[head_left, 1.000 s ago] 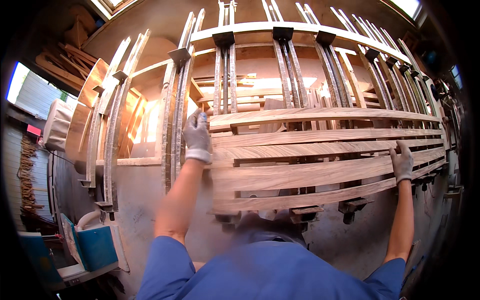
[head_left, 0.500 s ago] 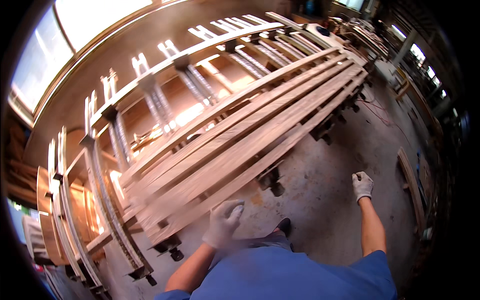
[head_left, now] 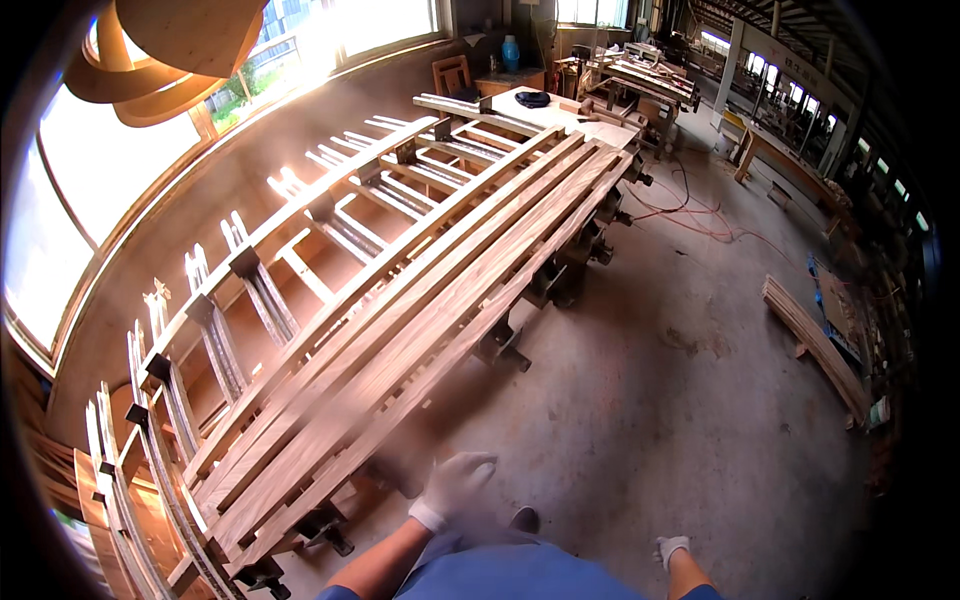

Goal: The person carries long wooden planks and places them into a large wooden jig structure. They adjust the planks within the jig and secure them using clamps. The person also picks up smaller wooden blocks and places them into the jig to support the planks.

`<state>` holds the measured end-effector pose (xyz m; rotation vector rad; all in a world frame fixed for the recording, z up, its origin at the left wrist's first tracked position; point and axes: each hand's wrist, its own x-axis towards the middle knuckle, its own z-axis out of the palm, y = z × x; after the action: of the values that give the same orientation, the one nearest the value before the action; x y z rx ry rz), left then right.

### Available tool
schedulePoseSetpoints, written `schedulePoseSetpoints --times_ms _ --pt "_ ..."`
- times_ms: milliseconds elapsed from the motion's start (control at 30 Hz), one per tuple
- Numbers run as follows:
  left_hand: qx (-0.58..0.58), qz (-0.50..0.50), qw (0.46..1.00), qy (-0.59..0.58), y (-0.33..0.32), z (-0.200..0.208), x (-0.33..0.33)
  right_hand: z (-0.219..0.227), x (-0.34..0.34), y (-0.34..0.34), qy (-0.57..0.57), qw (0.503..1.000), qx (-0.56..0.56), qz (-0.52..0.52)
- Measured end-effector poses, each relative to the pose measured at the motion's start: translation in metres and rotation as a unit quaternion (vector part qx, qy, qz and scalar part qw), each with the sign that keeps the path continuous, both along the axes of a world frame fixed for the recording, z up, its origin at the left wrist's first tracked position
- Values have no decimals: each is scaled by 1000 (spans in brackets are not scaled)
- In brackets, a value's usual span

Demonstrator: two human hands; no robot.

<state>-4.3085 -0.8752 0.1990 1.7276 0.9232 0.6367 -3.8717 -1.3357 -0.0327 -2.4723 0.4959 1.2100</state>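
Workshop floor (head_left: 650,420) beside clamp rack (head_left: 300,300): gloved left hand (head_left: 452,487) released near long planks (head_left: 420,330), right hand (head_left: 672,550) unclear; risk of snagging protruding clamps.

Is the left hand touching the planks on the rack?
Apart. The head view shows the gloved left hand open over bare floor, with a clear gap to the nearest planks.

My left hand (head_left: 455,488) hangs low in front of me in a white glove, fingers loosely spread, holding nothing, forearm bare. My right hand (head_left: 672,549) (gloved too) sits at the bottom edge, mostly cut off, so its fingers are hard to read.
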Motion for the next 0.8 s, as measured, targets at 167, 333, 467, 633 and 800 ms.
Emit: schedulePoseSetpoints --times_ms 167,333,467,633,800 --pt "19 25 999 -26 82 -4 58 -18 -49 107 76 990 88 79" --pt "34 30 998 -46 185 32 132 -5 -23 251 2 957 103 270" --pt "-81 36 992 -88 251 39 182 7 38 334 -53 956 175 230" --pt "43 44 998 -12 295 17 214 94 81 422 -68 953 178 235" --pt "95 26 993 58 308 -20 234 100 131 440 -74 931 23 357"
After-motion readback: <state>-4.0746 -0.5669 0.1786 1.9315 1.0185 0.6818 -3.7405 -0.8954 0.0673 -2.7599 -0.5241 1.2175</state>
